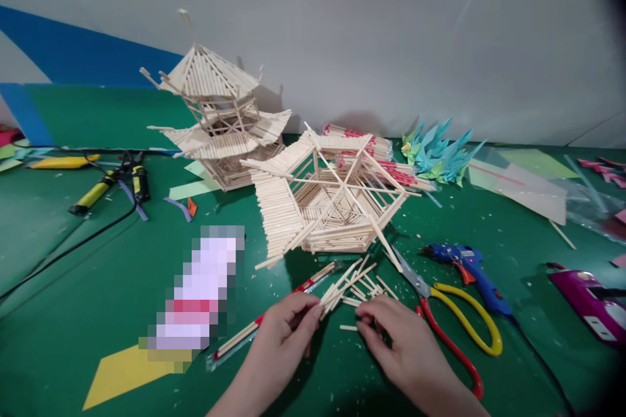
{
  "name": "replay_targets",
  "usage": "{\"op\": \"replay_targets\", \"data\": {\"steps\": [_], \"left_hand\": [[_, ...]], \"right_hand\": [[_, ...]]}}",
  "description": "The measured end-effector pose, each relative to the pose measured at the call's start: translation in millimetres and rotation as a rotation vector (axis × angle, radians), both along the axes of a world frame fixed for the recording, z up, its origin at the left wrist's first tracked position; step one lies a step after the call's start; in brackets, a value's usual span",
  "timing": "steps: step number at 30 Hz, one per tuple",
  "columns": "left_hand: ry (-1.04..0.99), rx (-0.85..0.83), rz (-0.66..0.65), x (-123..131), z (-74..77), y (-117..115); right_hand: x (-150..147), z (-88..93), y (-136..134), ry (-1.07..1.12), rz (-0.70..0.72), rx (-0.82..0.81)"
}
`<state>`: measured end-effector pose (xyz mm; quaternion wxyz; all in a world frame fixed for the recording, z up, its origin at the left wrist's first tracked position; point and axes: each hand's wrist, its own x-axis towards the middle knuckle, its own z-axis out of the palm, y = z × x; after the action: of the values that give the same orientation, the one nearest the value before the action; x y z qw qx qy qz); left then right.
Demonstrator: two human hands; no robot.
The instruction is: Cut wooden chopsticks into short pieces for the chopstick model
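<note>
My left hand (292, 332) is closed, pinching a small bundle of thin wooden sticks (337, 288) between thumb and fingers. My right hand (398, 342) has its fingers curled together, with one short stick (348, 328) showing at the fingertips. Loose cut sticks (372, 288) lie on the green table just beyond both hands. Farther back stands a six-sided stick frame (342, 244), its left side covered with rows of sticks, its top crossed by bare beams. A plastic sleeve with longer sticks (264, 326) runs beneath my left hand.
Scissors (440, 313) and a blue glue gun (469, 267) lie to the right. A stick pagoda (215, 124) stands at the back left near the wall. Wrapped stick packs (362, 150), folded blue paper (443, 150), pliers (110, 186) and a magenta device (587, 303) are around.
</note>
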<state>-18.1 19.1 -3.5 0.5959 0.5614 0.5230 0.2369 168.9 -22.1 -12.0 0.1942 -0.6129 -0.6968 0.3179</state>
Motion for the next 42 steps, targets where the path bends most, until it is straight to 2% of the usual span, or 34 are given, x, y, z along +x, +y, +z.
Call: {"op": "replay_targets", "data": {"steps": [3,7,10,14,16,17,21,23,26,29,36,42], "left_hand": [[-0.021,0.005,0.023,0.1,-1.4,0.0],[-0.037,-0.004,0.023,-1.2,1.7,-0.8],[-0.048,-0.039,0.030,-2.6,2.8,-1.0],[-0.128,-0.138,0.087,-2.6,2.3,-0.5],[-0.203,-0.227,0.132,-0.8,2.1,-0.7],[-0.246,-0.277,0.156,0.8,2.0,-1.0],[-0.397,-0.389,0.215,10.5,0.8,-2.3],[-0.464,-0.418,0.219,15.5,-0.1,-2.3],[-0.550,-0.420,0.240,21.1,-0.3,-1.1],[-0.579,-0.402,0.259,24.8,1.0,0.9],[-0.589,-0.442,0.196,29.7,-1.3,0.3],[-0.565,-0.487,0.179,30.5,-6.3,-0.1]], "right_hand": [[-5.9,3.4,3.4,-0.239,0.195,-0.017],[-18.7,11.1,16.3,-0.517,0.322,-0.106],[-28.9,17.5,24.4,-0.551,0.331,-0.118],[-30.9,21.5,30.0,-0.482,0.319,-0.087],[-26.6,21.3,31.6,-0.363,0.260,-0.061],[-24.0,20.7,32.4,-0.227,0.197,-0.073],[-18.1,16.4,35.6,0.595,-0.153,-0.221],[-18.6,13.5,37.2,0.797,-0.267,-0.227],[-20.9,9.5,39.5,0.894,-0.383,-0.192],[-22.8,7.8,42.0,0.939,-0.439,-0.182],[-25.6,5.4,46.2,1.016,-0.459,-0.152],[-25.2,-1.0,45.7,1.008,-0.415,-0.126]]}}
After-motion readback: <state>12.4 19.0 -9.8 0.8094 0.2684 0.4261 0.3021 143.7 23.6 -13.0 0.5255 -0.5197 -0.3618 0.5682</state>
